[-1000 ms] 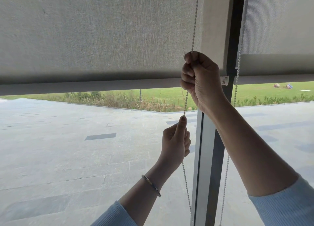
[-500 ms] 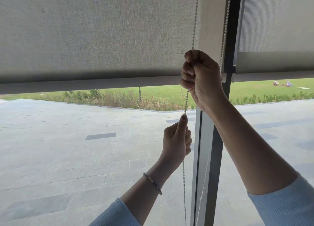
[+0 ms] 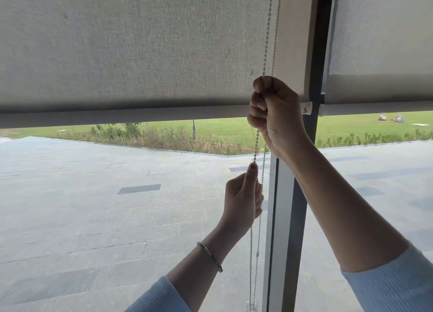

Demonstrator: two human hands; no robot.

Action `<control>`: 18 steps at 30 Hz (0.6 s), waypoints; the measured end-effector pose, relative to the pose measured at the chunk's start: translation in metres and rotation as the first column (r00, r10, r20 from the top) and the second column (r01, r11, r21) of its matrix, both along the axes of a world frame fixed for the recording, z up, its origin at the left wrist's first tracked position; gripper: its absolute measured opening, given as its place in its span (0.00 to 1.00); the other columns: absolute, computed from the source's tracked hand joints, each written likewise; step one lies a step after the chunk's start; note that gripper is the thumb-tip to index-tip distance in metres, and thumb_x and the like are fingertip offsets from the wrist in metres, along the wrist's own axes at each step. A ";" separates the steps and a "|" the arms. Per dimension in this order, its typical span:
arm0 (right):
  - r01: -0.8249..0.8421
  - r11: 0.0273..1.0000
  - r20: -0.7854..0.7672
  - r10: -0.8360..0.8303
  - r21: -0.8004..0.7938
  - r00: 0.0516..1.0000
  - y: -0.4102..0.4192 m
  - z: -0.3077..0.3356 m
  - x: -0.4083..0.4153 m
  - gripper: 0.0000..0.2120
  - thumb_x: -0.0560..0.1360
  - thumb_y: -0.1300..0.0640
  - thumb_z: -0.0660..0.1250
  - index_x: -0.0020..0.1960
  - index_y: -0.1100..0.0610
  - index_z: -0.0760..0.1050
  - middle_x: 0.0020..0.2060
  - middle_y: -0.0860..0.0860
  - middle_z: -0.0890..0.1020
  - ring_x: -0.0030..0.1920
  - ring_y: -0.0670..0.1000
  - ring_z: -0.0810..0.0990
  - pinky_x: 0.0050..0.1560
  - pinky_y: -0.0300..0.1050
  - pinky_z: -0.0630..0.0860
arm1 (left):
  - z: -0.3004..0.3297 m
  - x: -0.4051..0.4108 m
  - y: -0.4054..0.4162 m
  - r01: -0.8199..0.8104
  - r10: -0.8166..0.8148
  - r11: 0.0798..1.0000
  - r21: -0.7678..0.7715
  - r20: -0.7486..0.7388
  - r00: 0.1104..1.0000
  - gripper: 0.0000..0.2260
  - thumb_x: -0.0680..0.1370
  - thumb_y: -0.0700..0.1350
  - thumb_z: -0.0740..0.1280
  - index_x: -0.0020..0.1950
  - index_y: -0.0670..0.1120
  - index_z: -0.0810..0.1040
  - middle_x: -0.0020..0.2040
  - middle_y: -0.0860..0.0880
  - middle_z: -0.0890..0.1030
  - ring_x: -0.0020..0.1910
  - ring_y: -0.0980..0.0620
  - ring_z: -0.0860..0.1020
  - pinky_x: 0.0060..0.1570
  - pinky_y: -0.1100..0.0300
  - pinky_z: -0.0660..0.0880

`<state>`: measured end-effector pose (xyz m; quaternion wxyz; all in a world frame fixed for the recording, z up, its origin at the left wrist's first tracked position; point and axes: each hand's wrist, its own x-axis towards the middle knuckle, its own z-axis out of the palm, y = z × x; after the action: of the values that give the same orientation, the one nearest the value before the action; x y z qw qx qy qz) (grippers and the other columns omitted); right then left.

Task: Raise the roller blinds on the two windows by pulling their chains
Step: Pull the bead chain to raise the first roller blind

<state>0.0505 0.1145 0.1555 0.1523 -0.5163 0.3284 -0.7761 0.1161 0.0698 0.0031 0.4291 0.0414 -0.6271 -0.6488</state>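
Gripping: right hand (image 3: 275,114) is clenching white beaded chain (image 3: 267,37).
Pinching: left hand (image 3: 243,199) is grasping it lower.
Hanging: grey woven blind (image 3: 131,49), partly raised.

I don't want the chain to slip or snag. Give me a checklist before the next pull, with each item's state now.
1. Right hand closed on the bead chain: ok.
2. Left hand pinching the same chain lower down: ok.
3. Chain strands free of tangles below the hands: cannot tell; the bottom of the loop is blurred.
4. Left blind fully raised: not ok; its bottom bar still crosses the glass.
5. Right blind raised: not ok.
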 end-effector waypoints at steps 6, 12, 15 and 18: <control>-0.011 1.000 -0.010 0.011 0.009 1.000 0.002 -0.005 0.003 0.20 0.77 0.75 0.47 0.38 0.56 0.68 0.23 0.44 0.66 0.23 0.42 0.56 0.25 0.35 0.51 | -0.004 0.001 0.005 -0.004 0.003 1.000 0.015 0.009 1.000 0.25 0.84 0.56 0.59 0.28 0.53 0.58 0.23 0.54 0.58 0.20 0.57 0.54 0.24 0.70 0.54; 0.005 1.000 -0.005 -0.005 0.006 1.000 0.005 -0.005 0.004 0.20 0.77 0.75 0.47 0.38 0.56 0.69 0.23 0.45 0.66 0.23 0.43 0.56 0.25 0.36 0.51 | -0.002 0.004 0.006 -0.023 0.023 1.000 0.014 0.014 1.000 0.25 0.83 0.58 0.60 0.28 0.52 0.59 0.23 0.54 0.58 0.21 0.56 0.54 0.25 0.69 0.53; 0.015 1.000 -0.004 -0.015 -0.002 1.000 0.006 -0.005 0.005 0.20 0.78 0.74 0.47 0.38 0.56 0.69 0.23 0.45 0.67 0.23 0.43 0.57 0.25 0.35 0.52 | -0.001 0.004 0.010 -0.017 0.016 1.000 0.017 0.022 1.000 0.24 0.82 0.59 0.60 0.27 0.53 0.59 0.23 0.54 0.58 0.21 0.56 0.54 0.25 0.69 0.54; 0.030 0.999 0.011 -0.030 -0.016 0.999 0.008 -0.002 0.003 0.19 0.80 0.73 0.49 0.39 0.56 0.70 0.23 0.45 0.68 0.23 0.42 0.57 0.25 0.35 0.52 | 0.004 0.003 0.010 0.009 -0.010 0.999 0.033 0.017 1.000 0.25 0.84 0.56 0.59 0.27 0.54 0.60 0.23 0.55 0.58 0.21 0.57 0.54 0.25 0.69 0.54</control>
<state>0.0537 0.1220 0.1534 0.1380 -0.5083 0.3289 -0.7838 0.1191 0.0798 0.0068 0.4198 0.0512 -0.6204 -0.6605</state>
